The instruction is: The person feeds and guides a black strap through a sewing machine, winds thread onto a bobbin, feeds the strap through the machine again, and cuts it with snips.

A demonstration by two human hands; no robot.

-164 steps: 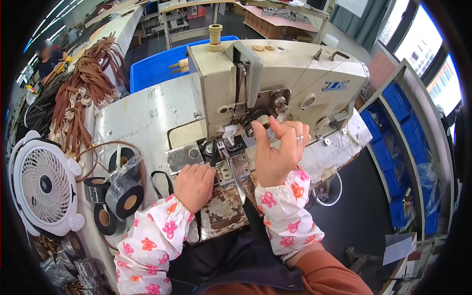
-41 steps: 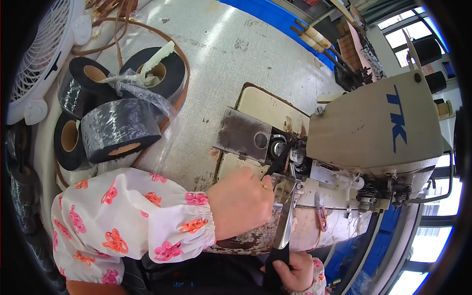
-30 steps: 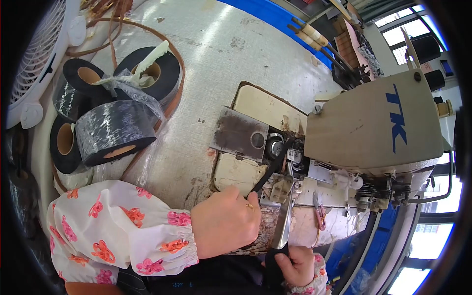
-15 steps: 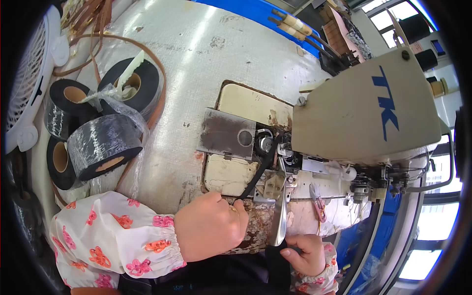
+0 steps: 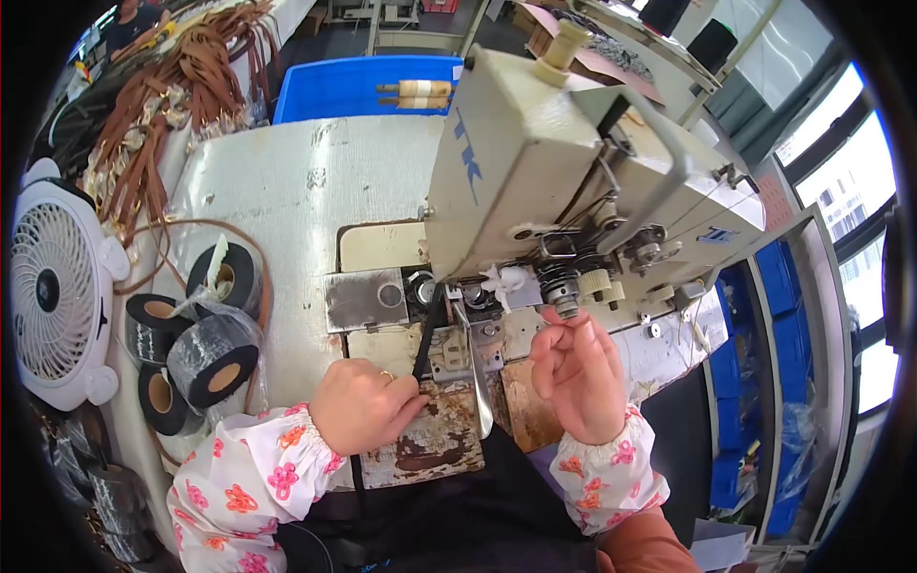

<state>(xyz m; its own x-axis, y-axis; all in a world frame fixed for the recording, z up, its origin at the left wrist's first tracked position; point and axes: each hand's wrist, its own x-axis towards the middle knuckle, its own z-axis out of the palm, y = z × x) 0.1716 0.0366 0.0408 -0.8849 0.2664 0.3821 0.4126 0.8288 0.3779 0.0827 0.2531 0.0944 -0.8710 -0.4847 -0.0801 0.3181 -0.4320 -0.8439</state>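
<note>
My left hand [image 5: 363, 407] is closed on the lower end of a narrow black strip [image 5: 427, 339], which runs up to the needle area of the sewing machine [image 5: 506, 162]. Just right of the strip is a metal folder [image 5: 477, 377], with wider black tape [image 5: 506, 468] below its lower end. My right hand [image 5: 581, 377] is raised beneath the tension knobs [image 5: 564, 291], thumb and forefinger close together at the lowest one and the other fingers curled loosely. Whether it grips the knob is hard to make out. White thread or cloth [image 5: 506, 282] hangs by the needle.
At the left stand a white fan [image 5: 62, 291] and several black tape rolls [image 5: 212, 361]. Brown straps [image 5: 181, 86] lie at the back left. Behind the table is a blue bin [image 5: 330, 86]; a shelf with blue trays [image 5: 778, 277] stands right. Part of another person [image 5: 134, 24] shows at top left.
The view has swung up and right. My right hand has left the black tape by the folder and risen to the tension knobs. My left hand still holds the narrow strip.
</note>
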